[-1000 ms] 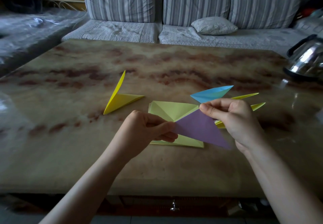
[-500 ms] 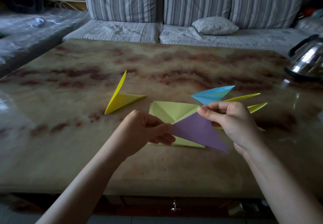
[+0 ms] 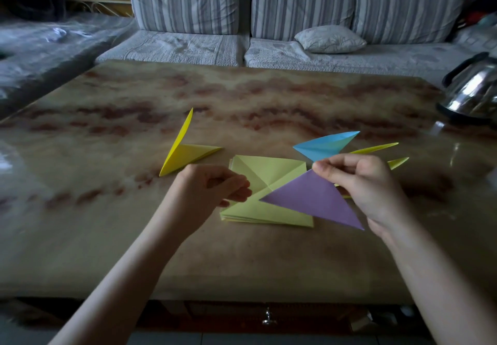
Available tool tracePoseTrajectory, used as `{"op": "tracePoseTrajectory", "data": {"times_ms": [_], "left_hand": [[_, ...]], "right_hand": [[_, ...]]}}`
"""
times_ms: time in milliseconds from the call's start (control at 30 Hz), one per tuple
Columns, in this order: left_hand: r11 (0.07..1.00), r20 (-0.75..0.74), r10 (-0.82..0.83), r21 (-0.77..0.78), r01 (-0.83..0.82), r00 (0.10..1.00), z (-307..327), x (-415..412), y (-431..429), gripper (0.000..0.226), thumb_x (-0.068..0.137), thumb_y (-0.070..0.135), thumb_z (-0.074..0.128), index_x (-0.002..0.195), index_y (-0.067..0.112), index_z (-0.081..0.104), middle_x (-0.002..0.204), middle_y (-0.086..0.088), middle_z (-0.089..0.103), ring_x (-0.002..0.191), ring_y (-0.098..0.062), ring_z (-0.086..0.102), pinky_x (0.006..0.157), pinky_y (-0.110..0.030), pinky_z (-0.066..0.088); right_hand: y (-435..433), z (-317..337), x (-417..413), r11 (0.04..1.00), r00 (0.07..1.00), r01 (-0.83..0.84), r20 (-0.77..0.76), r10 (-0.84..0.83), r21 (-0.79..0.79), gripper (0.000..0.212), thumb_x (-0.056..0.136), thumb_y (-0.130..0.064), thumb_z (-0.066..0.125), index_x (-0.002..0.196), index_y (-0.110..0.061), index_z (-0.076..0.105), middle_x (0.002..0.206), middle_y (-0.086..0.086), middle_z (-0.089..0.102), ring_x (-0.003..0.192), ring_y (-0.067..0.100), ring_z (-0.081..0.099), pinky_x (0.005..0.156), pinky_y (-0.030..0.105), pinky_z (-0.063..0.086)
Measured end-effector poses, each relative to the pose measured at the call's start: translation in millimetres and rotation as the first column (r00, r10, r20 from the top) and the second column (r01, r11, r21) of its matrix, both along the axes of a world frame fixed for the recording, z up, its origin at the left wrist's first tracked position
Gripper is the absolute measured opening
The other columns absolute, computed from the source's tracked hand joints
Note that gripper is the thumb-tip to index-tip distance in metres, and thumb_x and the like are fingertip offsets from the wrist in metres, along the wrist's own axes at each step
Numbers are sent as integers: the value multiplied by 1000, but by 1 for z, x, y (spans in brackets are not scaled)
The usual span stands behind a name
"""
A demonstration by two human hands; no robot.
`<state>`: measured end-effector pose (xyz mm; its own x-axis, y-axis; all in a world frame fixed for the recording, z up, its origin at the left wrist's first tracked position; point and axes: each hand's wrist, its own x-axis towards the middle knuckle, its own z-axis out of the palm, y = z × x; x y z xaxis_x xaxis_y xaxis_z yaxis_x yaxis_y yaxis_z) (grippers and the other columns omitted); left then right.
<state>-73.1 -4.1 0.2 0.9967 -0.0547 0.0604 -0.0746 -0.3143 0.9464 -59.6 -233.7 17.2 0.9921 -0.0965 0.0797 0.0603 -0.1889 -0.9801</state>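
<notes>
R hand (image 3: pixel 360 183) w/ pinch on purple triangle (image 3: pixel 314 202) top corner; L hand (image 3: pixel 212 186) curled, empty, beside tip

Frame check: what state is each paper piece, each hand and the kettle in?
Purple paper triangle: folded, held up by one corner.
Right hand: pinches that corner.
Left hand: fingers curled, holding nothing.
Green paper stack: flat, top sheet creased.
Yellow piece: folded, one flap upright.
Blue piece: folded, not held.
Kettle: upright.
</notes>
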Motion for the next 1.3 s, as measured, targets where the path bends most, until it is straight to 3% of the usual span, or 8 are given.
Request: {"op": "tracePoseTrajectory", "data": {"times_ms": [133, 367, 467, 600, 700, 867, 1100, 1300], "left_hand": [[997, 5, -70, -31, 70, 998, -4, -3, -17, 29, 67, 48, 67, 89, 30, 71, 77, 2, 75, 70, -3, 68, 69, -23, 52], [997, 58, -63, 48, 60, 996, -8, 2, -2, 28, 78, 7, 72, 73, 34, 73, 60, 1, 67, 51, -4, 54, 53, -18, 47], [985, 90, 65, 154, -78, 994, -9, 12, 29, 28, 77, 12, 75, 68, 38, 70, 51, 12, 64, 46, 1, 52, 52, -16, 46], [921, 67, 220, 314, -230, 973, -13, 21, 77, 14, 61, 41, 66, 72, 35, 71, 51, 1, 62, 38, -2, 47, 58, -26, 43], [855, 81, 297, 422, -303, 951, -16, 22, 99, 16, 72, 28, 77, 82, 16, 74, 48, 7, 57, 44, -8, 45, 57, -27, 38], [774, 77, 377, 521, -360, 923, -19, 23, 114, 13, 81, 17, 71, 90, 8, 74, 64, -9, 60, 65, -25, 54, 62, -29, 36], [692, 220, 400, 564, -450, 890, -13, 15, 106, 17, 81, 26, 70, 94, 15, 74, 94, -9, 72, 94, -27, 64, 72, -30, 40], [810, 332, 364, 348, -471, 870, 7, 9, 75, 12, 84, 18, 66, 93, 17, 74, 90, -2, 72, 87, -15, 65, 71, -19, 43]], "right_hand": [[20, -11, -5, 996, 996, -86, 16, 86, -8, 7, 76, -14, 74, 71, -15, 71, 66, -2, 68, 64, 6, 57, 64, 19, 44], [29, -17, -1, 984, 983, -177, 48, 176, 13, 28, 77, -33, 66, 89, -9, 73, 76, 0, 70, 67, 8, 61, 66, 19, 51], [21, -19, 1, 955, 969, -195, 104, 222, -226, 32, 72, -40, 65, 98, -22, 72, 92, -4, 73, 85, 7, 67, 82, 23, 52], [22, -31, -1, 773, 923, -289, 51, 382, -564, 45, 72, -32, 76, 116, -27, 66, 126, -17, 58, 118, -10, 47, 99, 3, 29], [25, -41, 0, 639, 885, -341, -6, 466, -689, 59, 71, -32, 79, 126, -28, 59, 138, -18, 48, 132, -7, 34, 110, 11, 20], [21, -40, 2, 642, 894, -341, -26, 447, -687, 55, 71, -25, 80, 123, -27, 61, 126, -24, 50, 126, -12, 35, 101, -2, 15], [16, -38, 3, 663, 896, -365, -53, 441, -654, 50, 70, -24, 81, 118, -28, 65, 126, -21, 55, 125, -9, 40, 106, 8, 22], [13, -34, -1, 692, 920, -238, 70, 385, -681, 21, 85, -30, 67, 105, -29, 72, 107, -16, 70, 101, 3, 65, 92, 24, 49]]}}
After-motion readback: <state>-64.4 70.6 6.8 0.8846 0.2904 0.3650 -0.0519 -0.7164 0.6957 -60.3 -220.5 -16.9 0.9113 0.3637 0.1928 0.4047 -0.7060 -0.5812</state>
